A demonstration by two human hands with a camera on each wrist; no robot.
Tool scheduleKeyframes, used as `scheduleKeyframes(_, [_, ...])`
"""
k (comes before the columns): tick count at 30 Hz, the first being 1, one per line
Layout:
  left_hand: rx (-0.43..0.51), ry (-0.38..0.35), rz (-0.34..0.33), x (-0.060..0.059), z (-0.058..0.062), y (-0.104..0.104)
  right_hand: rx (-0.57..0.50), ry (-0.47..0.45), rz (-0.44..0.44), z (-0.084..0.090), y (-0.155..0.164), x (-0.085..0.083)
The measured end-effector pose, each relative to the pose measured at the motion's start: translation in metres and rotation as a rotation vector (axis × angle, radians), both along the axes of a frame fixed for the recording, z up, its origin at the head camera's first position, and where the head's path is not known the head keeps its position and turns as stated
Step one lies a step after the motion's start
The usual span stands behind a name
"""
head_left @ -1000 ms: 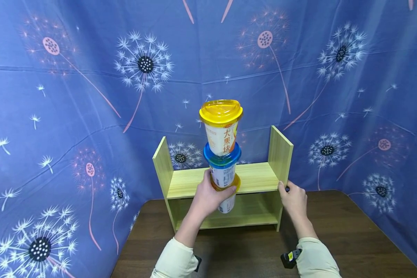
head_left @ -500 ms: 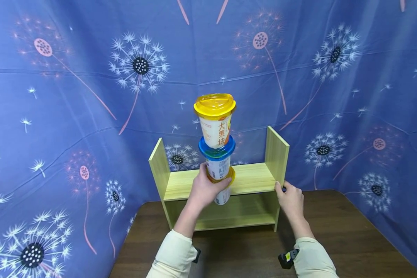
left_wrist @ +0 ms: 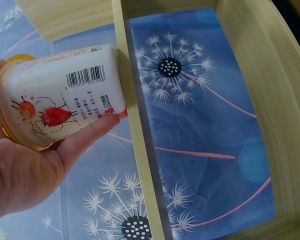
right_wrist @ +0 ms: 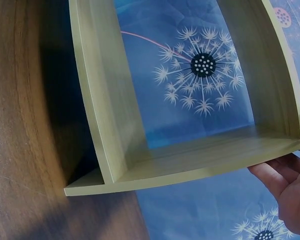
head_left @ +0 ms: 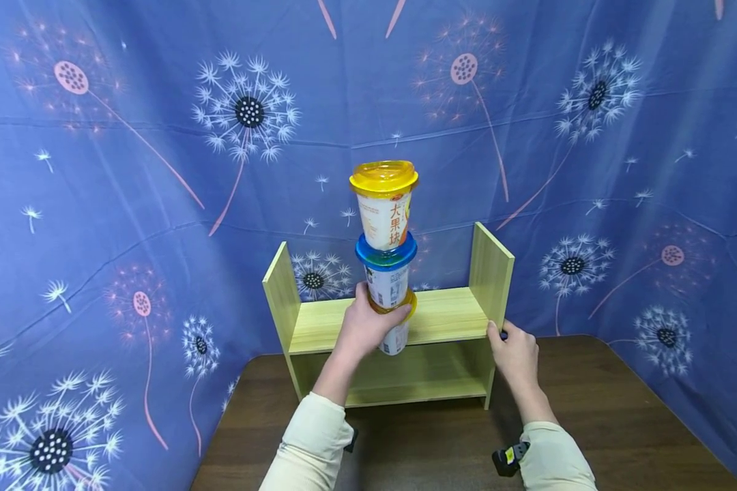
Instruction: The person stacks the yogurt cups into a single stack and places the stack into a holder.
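In the head view, my left hand (head_left: 367,326) holds a stack of three lidded white cups near its bottom. The top cup (head_left: 383,217) has a yellow lid, the middle cup (head_left: 388,285) a blue one, the bottom cup (head_left: 396,338) a yellow one. The left wrist view shows only the bottom cup (left_wrist: 65,95), with my thumb along its side. Its base overlaps the upper board's front edge; whether they touch I cannot tell. My right hand (head_left: 517,354) grips the right side panel of the pale wooden shelf (head_left: 451,315), thumb in front and some fingers hidden behind.
The two-level shelf stands on a dark brown table (head_left: 430,447), its side panels rising above the upper board. Close behind hangs a blue curtain (head_left: 160,136) with a dandelion print. A small black device (head_left: 508,458) sits at the right wrist.
The cup stack has risen a little in the head view and shifted slightly left, carried by my left hand. My right hand has stayed on the side panel.
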State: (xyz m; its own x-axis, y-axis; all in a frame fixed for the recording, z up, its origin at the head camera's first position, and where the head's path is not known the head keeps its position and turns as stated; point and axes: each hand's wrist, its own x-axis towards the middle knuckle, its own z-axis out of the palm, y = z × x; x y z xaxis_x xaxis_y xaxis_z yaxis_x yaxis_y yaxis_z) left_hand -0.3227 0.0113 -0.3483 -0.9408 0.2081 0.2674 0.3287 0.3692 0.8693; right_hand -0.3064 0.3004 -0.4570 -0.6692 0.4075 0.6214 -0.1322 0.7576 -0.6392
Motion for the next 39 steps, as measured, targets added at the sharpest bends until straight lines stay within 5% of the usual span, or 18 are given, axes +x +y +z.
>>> scheduleKeyframes(12, [0.011, -0.017, -0.022, -0.017, 0.003, 0.005, 0.009, 0.006, 0.003, 0.003, -0.002, 0.003])
scheduleKeyframes(39, [0.063, -0.046, -0.054, -0.033, 0.000, 0.007, 0.019, 0.047, 0.009, -0.005, 0.003, -0.001])
